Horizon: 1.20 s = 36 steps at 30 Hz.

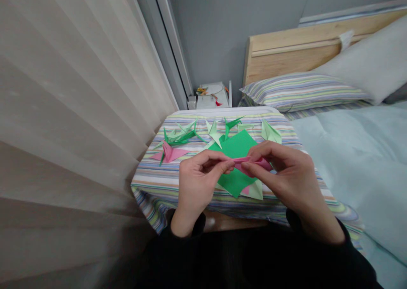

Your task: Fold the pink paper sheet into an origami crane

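Between my two hands is a piece of folded pink paper (241, 163), held above the table. My left hand (203, 180) pinches its left end between thumb and fingertips. The right end is gripped by my right hand (282, 168), whose fingers cover part of the folds. Below lies a square sheet of green paper (237, 142), with pale green paper (256, 190) partly hidden under its near corner. Folded green paper cranes (182, 134) lie to the left at the back, and a pink paper crane (168, 152) sits in front of them.
A striped cloth (152, 176) covers the small table. More folded pale green paper (270, 132) lies at its back right. A curtain (79, 110) hangs close on the left. The bed (349, 153) stands on the right. Behind is a white stand (206, 102) with small items.
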Motion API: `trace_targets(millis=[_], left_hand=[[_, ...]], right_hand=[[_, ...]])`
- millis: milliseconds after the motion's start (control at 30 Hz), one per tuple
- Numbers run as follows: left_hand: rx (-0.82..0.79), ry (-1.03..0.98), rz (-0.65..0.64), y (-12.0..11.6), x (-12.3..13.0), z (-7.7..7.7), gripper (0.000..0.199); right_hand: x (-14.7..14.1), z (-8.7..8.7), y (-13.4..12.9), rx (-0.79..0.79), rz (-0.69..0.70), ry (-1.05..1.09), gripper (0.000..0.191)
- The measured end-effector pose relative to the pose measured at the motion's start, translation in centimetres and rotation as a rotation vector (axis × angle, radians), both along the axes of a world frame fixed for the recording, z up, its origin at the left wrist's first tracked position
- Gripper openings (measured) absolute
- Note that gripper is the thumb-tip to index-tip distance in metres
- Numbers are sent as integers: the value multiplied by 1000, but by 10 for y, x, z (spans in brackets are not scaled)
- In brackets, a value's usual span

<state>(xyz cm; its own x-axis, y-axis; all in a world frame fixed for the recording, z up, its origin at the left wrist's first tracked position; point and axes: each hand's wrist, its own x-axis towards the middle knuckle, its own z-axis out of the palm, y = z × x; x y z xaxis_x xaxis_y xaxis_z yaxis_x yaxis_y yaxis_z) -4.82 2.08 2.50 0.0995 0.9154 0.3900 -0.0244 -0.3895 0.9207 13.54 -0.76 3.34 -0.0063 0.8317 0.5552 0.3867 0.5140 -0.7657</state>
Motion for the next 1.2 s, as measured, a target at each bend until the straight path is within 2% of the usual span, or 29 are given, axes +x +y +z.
trace_targets(millis=[133, 267, 333, 400, 467, 533, 633, 733, 1033, 1133, 1200], left_hand=[[64, 81, 17, 2, -8, 0, 8], [103, 143, -2, 2, -12, 0, 7], [99, 137, -6, 2, -12, 0, 7], [91, 106, -14, 3, -12, -1, 8], [88, 74, -14, 5, -12, -2, 9], [102, 57, 10, 6, -12, -3, 10], [141, 56, 60, 7, -12, -3, 10], [173, 65, 55, 6, -12, -4, 10], [191, 81, 44, 3, -11, -3, 12], [209, 69, 61, 5, -10, -4, 10], [202, 39, 91, 7, -10, -5, 9]], right_hand=[[8, 3, 1, 87, 7, -163, 20], [9, 3, 1, 48, 21, -209, 24], [8, 1, 0, -9, 16, -121, 21], [6, -2, -1, -57, 13, 71, 16], [4, -3, -1, -89, 25, 260, 22], [4, -4, -1, -108, 54, 348, 29], [2, -5, 0, -143, 113, 346, 37], [-2, -6, 1, -171, 114, 294, 44], [-9, -4, 0, -39, -70, 476, 27], [-10, -8, 4, -39, -65, 492, 26], [-9, -11, 7, -78, -10, 487, 30]])
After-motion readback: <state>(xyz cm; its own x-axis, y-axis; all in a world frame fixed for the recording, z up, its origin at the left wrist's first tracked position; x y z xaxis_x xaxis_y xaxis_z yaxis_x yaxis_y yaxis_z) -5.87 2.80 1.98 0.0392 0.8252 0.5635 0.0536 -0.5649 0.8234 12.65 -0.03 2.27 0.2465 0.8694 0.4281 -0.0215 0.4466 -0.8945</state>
